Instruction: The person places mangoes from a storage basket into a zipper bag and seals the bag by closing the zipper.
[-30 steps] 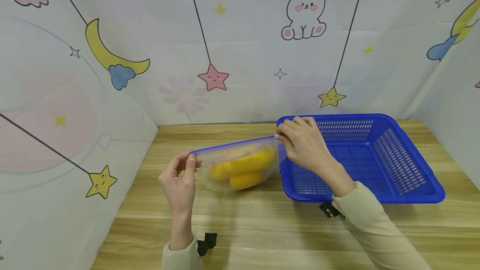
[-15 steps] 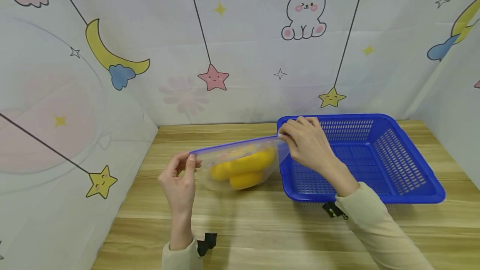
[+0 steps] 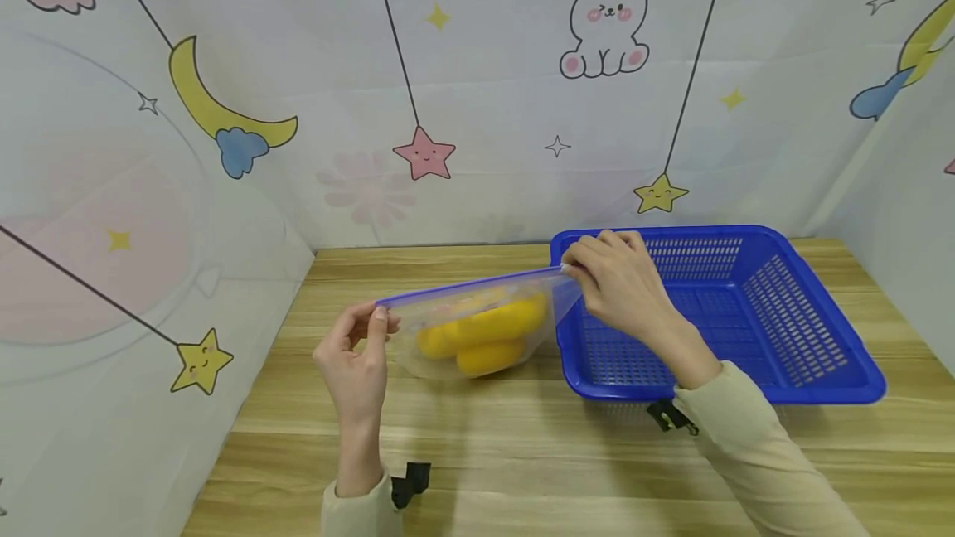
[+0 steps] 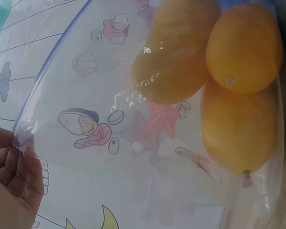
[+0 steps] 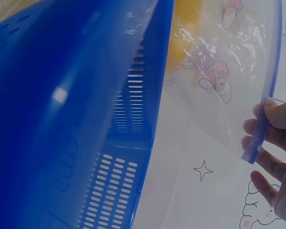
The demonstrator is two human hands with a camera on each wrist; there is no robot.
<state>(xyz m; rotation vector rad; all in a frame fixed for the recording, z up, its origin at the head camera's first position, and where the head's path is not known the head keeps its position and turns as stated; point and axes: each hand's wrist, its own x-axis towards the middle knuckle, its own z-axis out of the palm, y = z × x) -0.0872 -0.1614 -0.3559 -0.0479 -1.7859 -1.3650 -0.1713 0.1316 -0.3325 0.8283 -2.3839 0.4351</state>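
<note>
A clear printed zip bag (image 3: 415, 318) with a blue-purple zip edge stands tilted on the table. Several yellow fruits (image 3: 496, 328), smooth and oval to elongated, lie inside it; their exact kind is hard to tell. My left hand (image 3: 358, 363) pinches the bag's left top corner between thumb and fingers. At the other end of the zip, my right hand (image 3: 622, 284) pinches the edge, with the thumb (image 5: 280, 113) on one side and fingers behind. The zip edge is stretched between both hands, higher on the right. Whether it is sealed cannot be seen.
A blue plastic basket (image 3: 821, 394) with slotted walls stands right of the bag, partly under my right hand and forearm. The wood-grain table (image 3: 507, 471) ends at a white cartoon-print cloth (image 3: 507, 89) at the back and sides.
My right hand has slid a little to the right along the zip edge. My left hand, the fruits and the basket stay practically where they were.
</note>
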